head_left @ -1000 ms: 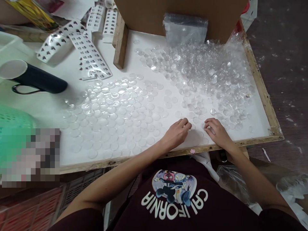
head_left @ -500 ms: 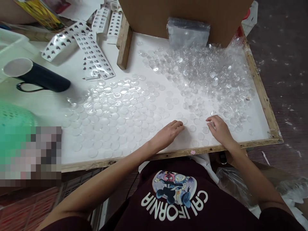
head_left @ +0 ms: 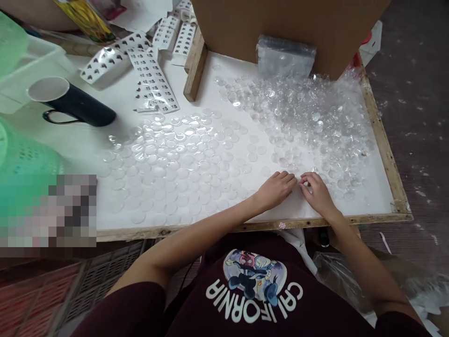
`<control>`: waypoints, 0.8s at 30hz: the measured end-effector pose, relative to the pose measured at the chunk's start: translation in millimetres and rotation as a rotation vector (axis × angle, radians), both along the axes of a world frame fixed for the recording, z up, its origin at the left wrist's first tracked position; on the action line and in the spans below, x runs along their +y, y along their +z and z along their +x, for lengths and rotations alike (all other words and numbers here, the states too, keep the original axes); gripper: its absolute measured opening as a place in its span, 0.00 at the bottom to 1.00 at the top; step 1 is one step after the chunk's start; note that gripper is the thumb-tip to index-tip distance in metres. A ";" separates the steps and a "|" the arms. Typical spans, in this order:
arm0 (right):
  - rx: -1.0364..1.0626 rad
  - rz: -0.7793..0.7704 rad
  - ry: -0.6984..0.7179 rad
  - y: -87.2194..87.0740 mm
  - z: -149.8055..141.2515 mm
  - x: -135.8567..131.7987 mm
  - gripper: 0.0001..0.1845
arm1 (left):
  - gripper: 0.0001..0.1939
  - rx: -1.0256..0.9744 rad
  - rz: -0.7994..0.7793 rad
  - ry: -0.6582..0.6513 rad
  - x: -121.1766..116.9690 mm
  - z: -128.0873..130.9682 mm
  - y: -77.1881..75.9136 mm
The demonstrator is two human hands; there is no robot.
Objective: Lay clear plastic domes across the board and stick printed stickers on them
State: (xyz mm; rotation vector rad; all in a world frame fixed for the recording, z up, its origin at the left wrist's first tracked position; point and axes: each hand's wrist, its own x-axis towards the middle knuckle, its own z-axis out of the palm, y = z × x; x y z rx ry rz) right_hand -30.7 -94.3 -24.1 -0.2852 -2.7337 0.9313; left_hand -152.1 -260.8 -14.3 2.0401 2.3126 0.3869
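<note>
With discs lying toward nine o'clock from my hands and heaped toward one, I'd pinch lightly: left hand curled, right hand nearly pinched, whether either grip holds one I can't tell.

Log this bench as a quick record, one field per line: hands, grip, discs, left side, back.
Hands: left hand and right hand close together, fingers bent, near the front edge
Grip: too small to tell whether either holds a disc
Discs: clear round discs spread flat at left; clear round discs heaped at right rear
Left side: dark blue cylindrical mug beyond green perforated plastic basket
Back: clear plastic packet before brown cardboard panel
</note>
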 end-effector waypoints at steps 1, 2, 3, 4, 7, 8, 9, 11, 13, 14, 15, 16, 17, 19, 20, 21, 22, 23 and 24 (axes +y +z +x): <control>-0.027 -0.051 -0.008 2.2 2.5 0.5 0.04 | 0.07 0.013 -0.009 -0.011 5.6 -0.2 -1.3; -0.060 -0.097 -0.015 4.6 4.8 1.0 0.05 | 0.06 0.020 -0.014 -0.024 9.0 -0.6 -2.4; -0.095 -0.135 -0.021 7.1 6.8 1.4 0.05 | 0.05 0.020 -0.015 -0.038 10.6 -0.9 -3.3; -0.128 -0.164 -0.029 9.6 8.4 1.6 0.06 | 0.05 0.013 -0.011 -0.046 10.7 -1.0 -4.0; -0.197 -0.222 -0.053 15.8 9.6 0.1 0.09 | 0.06 -0.045 0.012 -0.026 7.2 0.3 -5.1; -0.208 -0.240 -0.062 17.0 8.9 -0.7 0.09 | 0.07 -0.082 0.017 -0.005 6.1 1.1 -5.3; -0.211 -0.258 -0.074 17.7 7.9 -1.5 0.09 | 0.08 -0.133 0.023 0.022 5.3 1.9 -5.6; -0.209 -0.285 -0.100 17.6 5.9 -2.4 0.09 | 0.11 -0.270 0.041 0.082 4.7 2.8 -6.3; -0.212 -0.291 -0.118 16.0 5.1 -1.5 0.09 | 0.13 -0.420 0.060 0.123 4.3 2.7 -7.3; -0.219 -0.279 -0.117 15.0 5.5 -0.4 0.09 | 0.13 -0.480 0.062 0.133 3.9 2.3 -7.8; -0.223 -0.251 -0.111 14.1 6.4 0.9 0.09 | 0.13 -0.521 0.061 0.135 3.2 1.8 -8.2; -0.221 -0.206 -0.101 13.3 7.5 2.5 0.08 | 0.13 -0.538 0.058 0.127 2.1 1.0 -8.5; -0.213 -0.150 -0.091 12.8 8.6 4.0 0.08 | 0.12 -0.534 0.057 0.113 0.9 -0.2 -8.5; -0.178 -0.041 -0.075 12.4 9.0 6.1 0.08 | 0.11 -0.482 0.072 0.082 -1.6 -4.5 -7.9; -0.153 -0.002 -0.071 12.3 7.6 6.4 0.08 | 0.11 -0.445 0.090 0.079 -2.5 -8.2 -7.4; -0.126 0.023 -0.067 12.1 4.7 6.1 0.09 | 0.10 -0.407 0.114 0.094 -2.9 -13.1 -6.8; -0.098 0.039 -0.058 11.6 0.1 5.1 0.09 | 0.11 -0.370 0.142 0.128 -2.6 -19.3 -6.5; -0.068 0.055 -0.044 10.8 -6.1 3.5 0.10 | 0.12 -0.334 0.171 0.176 -1.7 -26.6 -6.5; -0.041 0.075 -0.021 9.5 -13.6 1.5 0.12 | 0.15 -0.302 0.197 0.231 -0.3 -34.6 -7.0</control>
